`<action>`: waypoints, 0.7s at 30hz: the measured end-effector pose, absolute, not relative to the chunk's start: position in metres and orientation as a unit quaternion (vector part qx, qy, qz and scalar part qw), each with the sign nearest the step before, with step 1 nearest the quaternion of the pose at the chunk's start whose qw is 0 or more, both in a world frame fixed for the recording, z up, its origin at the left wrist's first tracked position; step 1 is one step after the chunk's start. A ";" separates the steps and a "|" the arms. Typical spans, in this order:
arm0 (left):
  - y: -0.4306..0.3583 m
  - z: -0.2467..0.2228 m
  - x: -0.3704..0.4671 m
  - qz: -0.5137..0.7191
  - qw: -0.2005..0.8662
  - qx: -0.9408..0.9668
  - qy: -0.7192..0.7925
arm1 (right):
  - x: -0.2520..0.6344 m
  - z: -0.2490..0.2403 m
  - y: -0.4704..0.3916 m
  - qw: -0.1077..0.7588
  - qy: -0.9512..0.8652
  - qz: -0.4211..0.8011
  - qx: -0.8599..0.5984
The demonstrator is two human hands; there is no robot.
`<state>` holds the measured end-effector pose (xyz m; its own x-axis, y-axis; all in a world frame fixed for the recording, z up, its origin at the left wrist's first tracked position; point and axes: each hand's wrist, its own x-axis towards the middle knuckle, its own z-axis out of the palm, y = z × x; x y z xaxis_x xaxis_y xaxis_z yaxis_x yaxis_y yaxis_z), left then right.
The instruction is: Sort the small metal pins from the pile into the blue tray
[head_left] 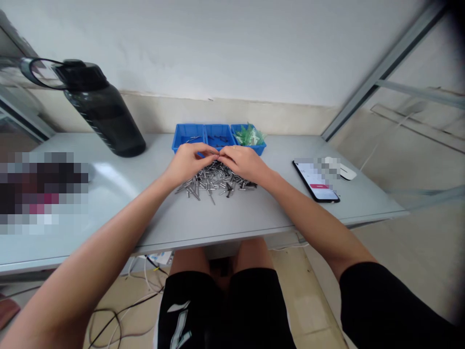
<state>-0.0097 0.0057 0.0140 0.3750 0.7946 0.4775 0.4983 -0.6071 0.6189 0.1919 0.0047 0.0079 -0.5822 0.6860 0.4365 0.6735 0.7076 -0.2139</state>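
Note:
My left hand [189,160] and my right hand [244,162] meet at the fingertips above a loose pile of small metal fasteners [209,183], some silver and some dark. The fingers of both hands are closed in a pinch; whatever lies between them is too small to make out. Just behind my hands stand three joined blue bins [189,130]. A few thin silver pieces lie in the left bin, and dark screws [220,139] lie in the middle one. Green and pale plastic pieces [250,135] fill the right bin.
At the left on the grey table [218,220] stands a large dark water bottle [109,116]. A phone [316,182] lies at the right, near a white object [347,172]. A wall rises behind the bins. Cables [119,315] lie on the floor below.

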 end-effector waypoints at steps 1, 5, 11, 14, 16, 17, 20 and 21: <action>0.006 0.014 -0.010 0.389 0.198 0.806 0.400 | 0.192 0.008 0.004 0.249 -0.889 0.013 -0.384; 0.005 0.014 -0.009 0.393 0.204 0.802 0.400 | 0.193 0.011 0.004 0.247 -0.889 0.016 -0.386; 0.007 0.016 -0.010 0.388 0.179 0.805 0.412 | 0.191 0.010 0.003 0.264 -0.889 0.005 -0.374; 0.009 0.014 -0.013 0.401 0.160 0.792 0.432 | 0.190 0.009 0.002 0.298 -0.882 0.007 -0.366; 0.010 0.013 -0.014 0.401 0.154 0.789 0.440 | 0.190 0.008 0.002 0.315 -0.878 0.006 -0.361; 0.010 0.013 -0.014 0.396 0.149 0.792 0.439 | 0.190 0.009 0.002 0.321 -0.876 0.004 -0.360; 0.009 0.012 -0.015 0.379 0.121 0.815 0.421 | 0.190 0.009 0.003 0.331 -0.873 0.005 -0.359; 0.009 0.012 -0.015 0.373 0.106 0.825 0.411 | 0.191 0.009 0.003 0.333 -0.871 0.007 -0.360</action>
